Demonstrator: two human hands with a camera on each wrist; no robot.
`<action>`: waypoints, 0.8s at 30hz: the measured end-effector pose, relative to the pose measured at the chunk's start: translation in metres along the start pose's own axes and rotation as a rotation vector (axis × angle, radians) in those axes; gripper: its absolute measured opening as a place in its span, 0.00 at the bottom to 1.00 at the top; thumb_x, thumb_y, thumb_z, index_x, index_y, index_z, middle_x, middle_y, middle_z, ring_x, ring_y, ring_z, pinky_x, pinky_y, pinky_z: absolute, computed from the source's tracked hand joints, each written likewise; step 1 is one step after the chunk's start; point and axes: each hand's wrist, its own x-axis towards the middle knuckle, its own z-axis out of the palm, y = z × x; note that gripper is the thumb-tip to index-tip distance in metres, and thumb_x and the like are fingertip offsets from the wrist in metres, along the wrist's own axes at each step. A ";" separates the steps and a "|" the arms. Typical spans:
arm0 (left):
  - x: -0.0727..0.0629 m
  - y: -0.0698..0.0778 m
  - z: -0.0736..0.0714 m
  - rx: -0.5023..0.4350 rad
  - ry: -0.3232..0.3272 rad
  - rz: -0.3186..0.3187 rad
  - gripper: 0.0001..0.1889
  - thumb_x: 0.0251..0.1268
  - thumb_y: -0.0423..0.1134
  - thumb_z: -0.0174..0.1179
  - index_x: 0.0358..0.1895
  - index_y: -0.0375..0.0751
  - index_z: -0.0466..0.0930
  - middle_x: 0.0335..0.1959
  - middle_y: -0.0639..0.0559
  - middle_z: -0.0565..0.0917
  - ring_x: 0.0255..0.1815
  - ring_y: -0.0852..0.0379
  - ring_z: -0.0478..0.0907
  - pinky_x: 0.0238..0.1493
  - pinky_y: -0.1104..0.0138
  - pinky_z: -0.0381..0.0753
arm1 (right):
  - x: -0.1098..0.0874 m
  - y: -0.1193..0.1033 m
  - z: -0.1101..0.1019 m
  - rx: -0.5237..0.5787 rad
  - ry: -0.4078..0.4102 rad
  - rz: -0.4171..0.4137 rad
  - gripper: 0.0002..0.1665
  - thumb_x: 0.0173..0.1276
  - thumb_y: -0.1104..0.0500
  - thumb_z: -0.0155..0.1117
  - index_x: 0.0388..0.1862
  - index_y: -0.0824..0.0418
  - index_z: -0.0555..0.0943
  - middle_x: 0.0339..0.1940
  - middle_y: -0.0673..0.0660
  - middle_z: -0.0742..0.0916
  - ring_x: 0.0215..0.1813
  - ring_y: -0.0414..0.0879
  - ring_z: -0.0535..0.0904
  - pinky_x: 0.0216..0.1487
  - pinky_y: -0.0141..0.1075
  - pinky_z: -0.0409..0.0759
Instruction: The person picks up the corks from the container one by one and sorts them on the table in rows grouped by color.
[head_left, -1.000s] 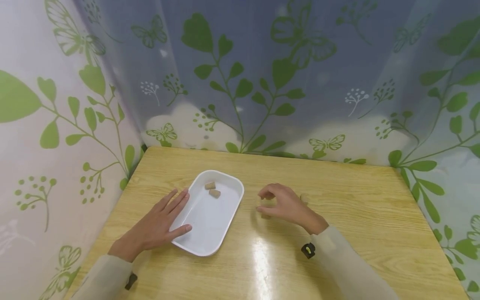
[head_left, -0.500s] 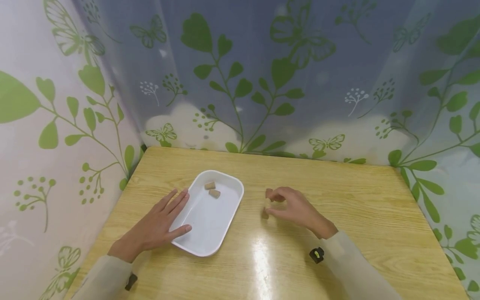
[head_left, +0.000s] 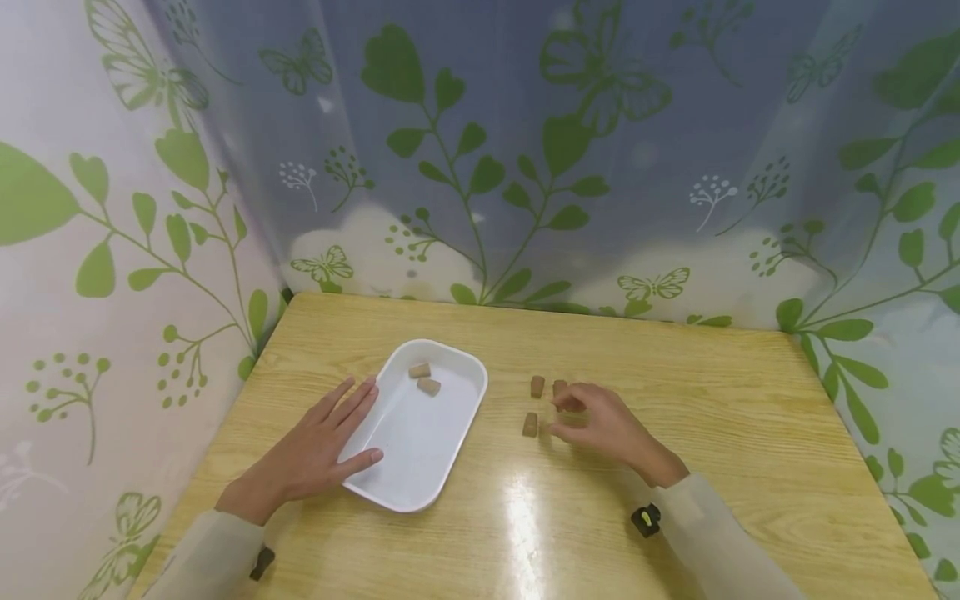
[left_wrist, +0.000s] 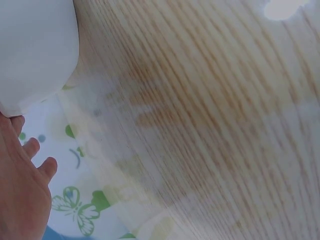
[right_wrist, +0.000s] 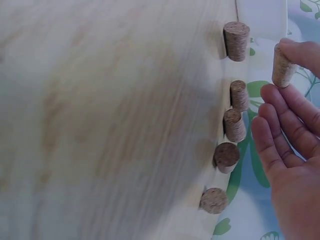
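Observation:
My left hand (head_left: 318, 446) lies with straight fingers on the left rim of a white tray (head_left: 401, 500). Inside the tray, toward its far end, are two tan corks, a far cork (head_left: 420, 371) and a nearer cork (head_left: 429, 387). To the right of the tray, my right hand (head_left: 600, 421) pinches one cork (right_wrist: 283, 67) between thumb and index finger, above the table. Its other fingers are loosely bent. Close by on the table are an upper cork (head_left: 537, 386), a lower cork (head_left: 530, 424) and a cork (head_left: 560, 387) partly behind the fingers.
The right wrist view has several corks in a row beside the hand, including an end cork (right_wrist: 214, 200). A wooden table (head_left: 720, 467) carries everything. Patterned curtains (head_left: 480, 167) border its back and sides.
My right hand has moved right and slightly nearer, with the cork between its fingers. Corks on the table that it covered now show. The left hand and tray have stayed put.

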 end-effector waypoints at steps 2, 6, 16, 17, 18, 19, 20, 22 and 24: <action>0.000 0.001 0.000 -0.005 0.003 0.001 0.48 0.81 0.65 0.56 0.90 0.41 0.51 0.92 0.46 0.52 0.92 0.35 0.47 0.86 0.38 0.56 | -0.002 0.003 0.000 -0.002 0.003 0.003 0.22 0.71 0.50 0.81 0.57 0.59 0.88 0.53 0.55 0.91 0.55 0.52 0.88 0.60 0.53 0.88; 0.000 0.000 -0.001 -0.007 -0.003 -0.006 0.48 0.81 0.66 0.56 0.90 0.41 0.51 0.92 0.46 0.52 0.92 0.35 0.46 0.86 0.37 0.56 | -0.004 0.007 0.002 0.002 0.013 -0.011 0.22 0.70 0.50 0.82 0.57 0.59 0.88 0.51 0.53 0.91 0.54 0.52 0.88 0.59 0.52 0.89; 0.000 0.002 -0.002 -0.019 -0.015 -0.014 0.48 0.81 0.66 0.55 0.90 0.41 0.50 0.93 0.47 0.51 0.92 0.35 0.45 0.87 0.37 0.55 | -0.009 0.016 0.008 -0.020 0.041 -0.008 0.23 0.67 0.51 0.84 0.56 0.58 0.89 0.50 0.51 0.91 0.52 0.47 0.85 0.55 0.46 0.87; 0.000 0.002 -0.002 -0.022 -0.011 -0.013 0.48 0.81 0.66 0.55 0.90 0.41 0.51 0.93 0.46 0.51 0.92 0.35 0.46 0.86 0.37 0.55 | -0.010 0.016 0.008 -0.015 0.038 -0.004 0.23 0.68 0.50 0.83 0.57 0.59 0.89 0.50 0.51 0.91 0.52 0.47 0.85 0.56 0.46 0.87; 0.000 0.002 -0.002 -0.023 -0.012 -0.014 0.48 0.81 0.66 0.55 0.90 0.41 0.51 0.93 0.46 0.51 0.92 0.35 0.46 0.87 0.37 0.55 | -0.010 0.016 0.008 -0.011 0.035 0.000 0.23 0.68 0.50 0.83 0.57 0.59 0.89 0.50 0.51 0.91 0.52 0.47 0.85 0.56 0.47 0.87; 0.000 0.002 -0.002 -0.022 -0.012 -0.014 0.48 0.81 0.66 0.55 0.90 0.41 0.51 0.93 0.47 0.51 0.92 0.35 0.46 0.87 0.37 0.55 | -0.011 0.016 0.009 -0.007 0.034 0.007 0.23 0.68 0.50 0.83 0.57 0.59 0.89 0.50 0.51 0.90 0.52 0.48 0.86 0.56 0.47 0.87; 0.000 0.002 -0.002 -0.022 -0.012 -0.014 0.48 0.81 0.66 0.55 0.90 0.41 0.51 0.93 0.47 0.51 0.92 0.35 0.46 0.87 0.37 0.55 | -0.011 0.016 0.009 -0.004 0.035 0.013 0.23 0.68 0.50 0.83 0.57 0.59 0.88 0.50 0.51 0.90 0.52 0.48 0.86 0.57 0.48 0.87; 0.000 0.003 -0.003 -0.018 -0.016 -0.015 0.48 0.82 0.66 0.55 0.90 0.41 0.51 0.93 0.47 0.51 0.92 0.34 0.46 0.87 0.37 0.55 | -0.013 0.017 0.010 -0.002 0.034 0.020 0.23 0.69 0.49 0.82 0.57 0.59 0.88 0.49 0.51 0.91 0.53 0.47 0.86 0.58 0.47 0.87; 0.000 0.003 -0.004 -0.018 -0.023 -0.018 0.48 0.82 0.66 0.55 0.90 0.41 0.50 0.93 0.47 0.50 0.92 0.34 0.46 0.87 0.38 0.54 | -0.013 0.018 0.011 -0.001 0.034 0.025 0.23 0.69 0.49 0.82 0.57 0.59 0.88 0.49 0.51 0.91 0.53 0.48 0.87 0.58 0.47 0.88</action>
